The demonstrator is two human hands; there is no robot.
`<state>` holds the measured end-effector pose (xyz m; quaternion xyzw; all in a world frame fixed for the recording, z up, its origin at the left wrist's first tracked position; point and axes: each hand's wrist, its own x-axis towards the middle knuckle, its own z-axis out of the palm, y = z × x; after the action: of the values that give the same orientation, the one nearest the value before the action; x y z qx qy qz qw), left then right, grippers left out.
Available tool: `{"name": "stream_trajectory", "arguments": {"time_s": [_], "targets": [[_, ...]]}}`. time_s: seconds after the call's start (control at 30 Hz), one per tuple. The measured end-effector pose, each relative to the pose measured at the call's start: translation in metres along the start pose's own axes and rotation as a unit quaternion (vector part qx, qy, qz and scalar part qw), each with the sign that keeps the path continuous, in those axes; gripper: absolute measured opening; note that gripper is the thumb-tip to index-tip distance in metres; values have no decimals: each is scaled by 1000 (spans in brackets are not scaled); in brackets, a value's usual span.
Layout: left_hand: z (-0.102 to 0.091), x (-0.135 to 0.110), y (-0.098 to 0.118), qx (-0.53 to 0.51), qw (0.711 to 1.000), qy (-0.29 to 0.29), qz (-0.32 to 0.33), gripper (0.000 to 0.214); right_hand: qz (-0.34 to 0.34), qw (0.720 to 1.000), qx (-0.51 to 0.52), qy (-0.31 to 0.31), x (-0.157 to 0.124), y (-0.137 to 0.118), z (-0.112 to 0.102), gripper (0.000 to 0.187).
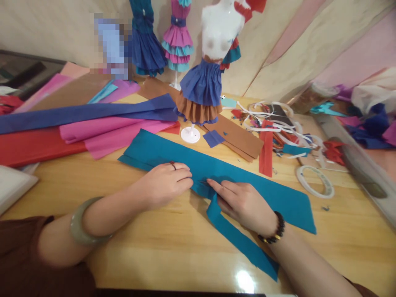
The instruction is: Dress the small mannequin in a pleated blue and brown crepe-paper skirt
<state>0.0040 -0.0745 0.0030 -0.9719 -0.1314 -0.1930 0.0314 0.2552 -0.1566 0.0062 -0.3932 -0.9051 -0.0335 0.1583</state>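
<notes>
A long teal crepe-paper strip [272, 189] lies across the wooden table [161, 251], with a narrower teal piece [244, 243] trailing toward me. My left hand [167, 183], wearing a ring and a jade bangle, rests on the strip with fingers closed together, pinching the paper. My right hand [244, 202], with a dark bead bracelet, presses its fingers onto the same spot and pinches a small fold between the two hands.
A small white mannequin [216, 37] in a blue and brown paper skirt [201, 93] stands just behind. Blue, pink and red paper sheets [93, 123] lie left. A tape roll [315, 181], brown strips [241, 140] and scraps sit right. Two dressed mannequins stand at the back.
</notes>
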Motion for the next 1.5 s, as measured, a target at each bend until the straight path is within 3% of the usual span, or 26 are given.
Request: {"name": "stream_trajectory", "arguments": {"time_s": [0.73, 1.5], "targets": [[0, 0, 0, -4, 1000, 25, 0, 24, -5, 1000, 22, -4, -1, 0, 2, 34], [3, -3, -2, -11, 1000, 1, -2, 21, 4, 1000, 11, 6, 4, -1, 0, 35]]}}
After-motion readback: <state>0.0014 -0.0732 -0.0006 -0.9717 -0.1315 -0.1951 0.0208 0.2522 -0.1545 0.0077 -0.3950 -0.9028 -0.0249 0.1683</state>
